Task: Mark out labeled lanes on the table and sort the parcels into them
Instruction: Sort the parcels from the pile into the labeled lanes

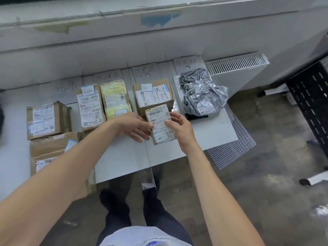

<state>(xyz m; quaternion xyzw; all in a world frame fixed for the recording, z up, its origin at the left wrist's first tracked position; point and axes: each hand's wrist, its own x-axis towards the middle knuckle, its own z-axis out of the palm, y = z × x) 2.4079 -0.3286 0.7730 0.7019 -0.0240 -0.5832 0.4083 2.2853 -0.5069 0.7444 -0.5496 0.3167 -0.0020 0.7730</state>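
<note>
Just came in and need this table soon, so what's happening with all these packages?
A person is sorting parcels into lanes on the white table, each headed by a handwritten paper label. The right hand grips a small parcel by its right side, the left hand touches its left edge, just in front of the brown box in the third lane. Other boxes already sit in the lanes to the left; a grey plastic bag lies in the rightmost.
</note>
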